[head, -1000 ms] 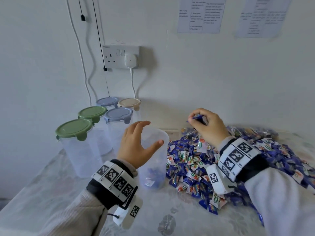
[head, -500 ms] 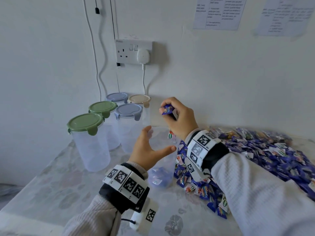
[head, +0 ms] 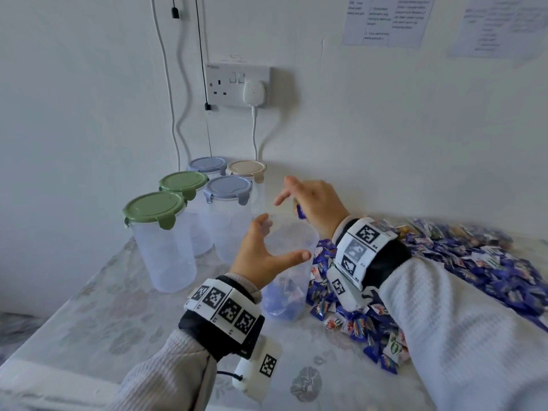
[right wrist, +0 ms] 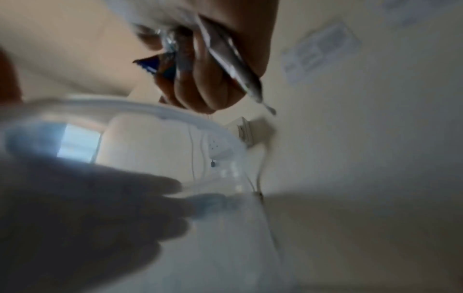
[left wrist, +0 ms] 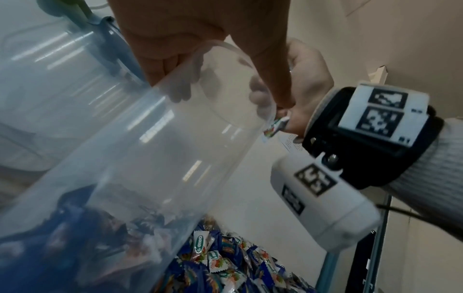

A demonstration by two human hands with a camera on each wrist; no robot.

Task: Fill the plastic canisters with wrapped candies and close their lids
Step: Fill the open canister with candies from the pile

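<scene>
Head view: the open canister (head: 289,262), a clear, smooth plastic cylinder with no lid, stands on the pale patterned table (head: 89,307), and a shallow layer of blue-wrapped sweets lies at its bottom. The left hand (head: 261,256) cups its upper wall, thumb on the near side and fingers curved round the far side. Directly above its rim the right hand (head: 314,203) hovers, forefinger stretched out, the other fingers curled on a blue candy (head: 300,210) with crinkled foil. Right of the canister, touching its base, sprawls the candy pile (head: 444,268), glossy blue and white wrappers; their green oval logo is too small to read. Left of it, with a narrow gap, stand five lidded canisters (head: 161,241), lids green, grey-blue and beige with clip tabs.
</scene>
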